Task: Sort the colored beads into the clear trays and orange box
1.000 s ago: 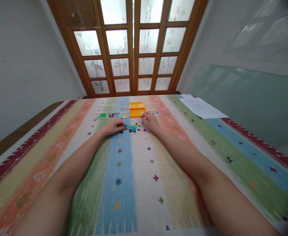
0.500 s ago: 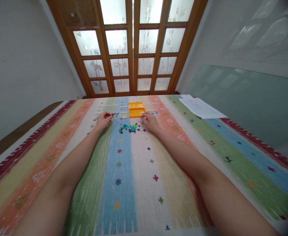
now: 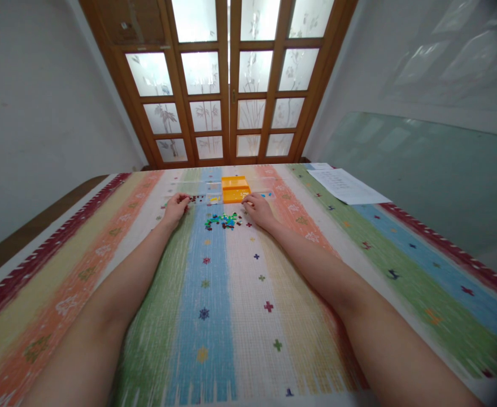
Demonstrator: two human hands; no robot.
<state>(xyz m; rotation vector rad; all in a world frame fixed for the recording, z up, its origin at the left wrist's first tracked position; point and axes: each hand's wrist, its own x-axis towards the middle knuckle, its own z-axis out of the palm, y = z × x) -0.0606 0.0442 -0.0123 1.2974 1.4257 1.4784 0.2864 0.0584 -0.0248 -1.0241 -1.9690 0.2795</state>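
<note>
My left hand (image 3: 175, 209) is beside a clear compartment with small dark red pieces (image 3: 197, 199) in it. Its fingers are pressed together; whatever they pinch is too small to make out. At the front right corner of the orange open box (image 3: 236, 199), my right hand (image 3: 258, 210) has its fingertips bunched, and what lies between them is hidden. A loose pile of tiny green, blue and dark red pieces (image 3: 223, 221) is spread on the cloth between the hands. Yellow pieces (image 3: 214, 199) sit in a clear compartment left of the orange box.
Right of the orange box, a clear tray holds blue pieces (image 3: 266, 195). White sheets of paper (image 3: 348, 186) lie at the table's right. A striped tablecloth (image 3: 206, 356) covers the table. Beyond its far edge stand wood-framed glass doors (image 3: 230, 113).
My left hand has shifted slightly left, uncovering more of the dark red pieces. My right hand and the pile look nearly the same.
</note>
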